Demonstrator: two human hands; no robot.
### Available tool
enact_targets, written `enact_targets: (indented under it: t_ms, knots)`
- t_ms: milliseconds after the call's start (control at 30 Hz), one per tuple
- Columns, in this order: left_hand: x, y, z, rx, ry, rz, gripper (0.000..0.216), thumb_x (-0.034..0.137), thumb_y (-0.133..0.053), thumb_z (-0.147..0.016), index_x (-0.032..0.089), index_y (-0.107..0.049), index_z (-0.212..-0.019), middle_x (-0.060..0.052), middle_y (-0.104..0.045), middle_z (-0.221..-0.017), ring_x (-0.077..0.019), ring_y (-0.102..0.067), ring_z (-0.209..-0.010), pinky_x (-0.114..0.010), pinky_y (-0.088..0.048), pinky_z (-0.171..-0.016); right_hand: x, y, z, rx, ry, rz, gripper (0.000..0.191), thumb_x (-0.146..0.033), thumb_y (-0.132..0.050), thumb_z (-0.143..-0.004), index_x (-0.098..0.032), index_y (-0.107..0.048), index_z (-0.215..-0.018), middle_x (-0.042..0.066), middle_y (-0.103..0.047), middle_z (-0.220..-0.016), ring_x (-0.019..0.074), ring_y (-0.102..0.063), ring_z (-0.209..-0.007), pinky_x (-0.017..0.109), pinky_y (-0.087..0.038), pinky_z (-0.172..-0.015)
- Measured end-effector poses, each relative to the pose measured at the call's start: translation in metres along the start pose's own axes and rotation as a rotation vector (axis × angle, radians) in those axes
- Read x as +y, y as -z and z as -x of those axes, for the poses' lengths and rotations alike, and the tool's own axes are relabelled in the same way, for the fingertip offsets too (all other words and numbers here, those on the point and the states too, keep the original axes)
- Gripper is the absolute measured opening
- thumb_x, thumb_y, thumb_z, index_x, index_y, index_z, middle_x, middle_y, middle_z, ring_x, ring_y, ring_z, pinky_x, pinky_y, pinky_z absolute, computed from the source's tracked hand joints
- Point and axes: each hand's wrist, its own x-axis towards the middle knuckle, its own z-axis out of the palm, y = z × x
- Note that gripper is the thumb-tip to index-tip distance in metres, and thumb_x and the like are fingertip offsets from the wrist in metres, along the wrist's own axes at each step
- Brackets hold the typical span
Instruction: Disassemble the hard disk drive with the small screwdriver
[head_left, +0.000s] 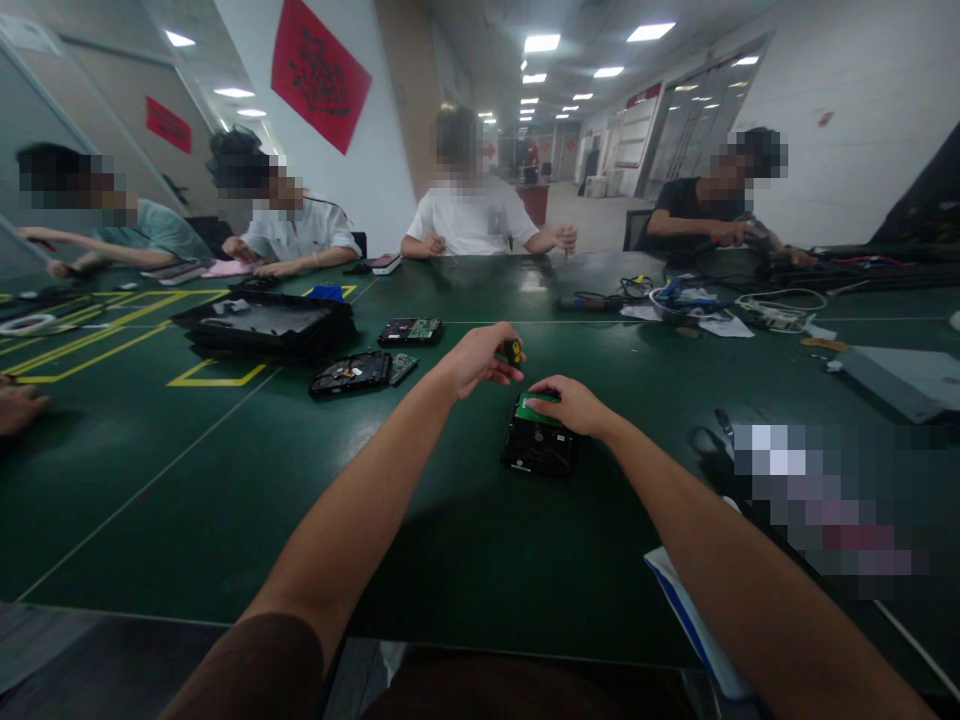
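A black hard drive (538, 445) with a green circuit board on top lies on the dark green table (225, 480) in front of me. My right hand (571, 404) rests on the drive's far end, fingers curled over the green board. My left hand (480, 360) hovers just above and to the left of the drive, closed around a small black and yellow tool (513, 350), likely a screwdriver handle.
Two more drives (352, 373) (410, 331) and a black tray (262, 325) lie to the left. Cables and parts (697, 300) sit at the right. Several people work along the far side. A white and blue sheet (694, 620) lies by my right forearm.
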Motion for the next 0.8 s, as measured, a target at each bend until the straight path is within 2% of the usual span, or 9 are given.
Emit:
enact_targets:
  t_ms: [167, 333, 533, 800]
  knots:
    - [-0.0004, -0.0044, -0.0003, -0.031, -0.023, 0.016, 0.022, 0.035, -0.057, -0.087, 0.015, -0.064, -0.093, -0.014, -0.074, -0.103, -0.0178, -0.071, -0.068, -0.028, -0.051, -0.060, 0.0000, -0.0007, -0.0001, 0.012, 0.012, 0.009, 0.035, -0.045, -0.072, -0.092, -0.021, -0.076, -0.119, 0.010, -0.074, -0.123, 0.0259, -0.069, -0.111, 0.038, -0.054, -0.096]
    - [-0.0015, -0.0055, -0.0009, -0.019, -0.045, -0.039, 0.027, 0.035, -0.057, -0.087, 0.013, -0.070, -0.097, -0.012, -0.072, -0.095, -0.0138, -0.065, -0.062, -0.025, -0.045, -0.053, 0.0027, -0.0021, -0.0014, 0.021, 0.039, 0.016, 0.034, -0.046, -0.073, -0.092, -0.023, -0.077, -0.117, 0.009, -0.075, -0.120, 0.0255, -0.069, -0.109, 0.038, -0.054, -0.094]
    - [-0.0004, -0.0085, 0.0026, -0.125, 0.038, 0.089, 0.025, 0.038, -0.055, -0.089, 0.016, -0.059, -0.099, -0.013, -0.074, -0.102, -0.0180, -0.070, -0.065, -0.027, -0.049, -0.055, 0.0013, -0.0020, 0.0000, 0.030, 0.028, 0.010, 0.037, -0.044, -0.074, -0.091, -0.021, -0.076, -0.119, 0.011, -0.075, -0.122, 0.0273, -0.069, -0.110, 0.042, -0.053, -0.097]
    - [0.0007, -0.0028, 0.0006, -0.036, -0.002, -0.033, 0.032, 0.037, -0.051, -0.090, 0.013, -0.070, -0.098, -0.011, -0.070, -0.093, -0.0150, -0.066, -0.065, -0.026, -0.048, -0.056, 0.0002, -0.0013, 0.0000, 0.023, 0.024, 0.003, 0.035, -0.045, -0.073, -0.092, -0.022, -0.076, -0.118, 0.010, -0.074, -0.122, 0.0265, -0.069, -0.110, 0.040, -0.055, -0.094]
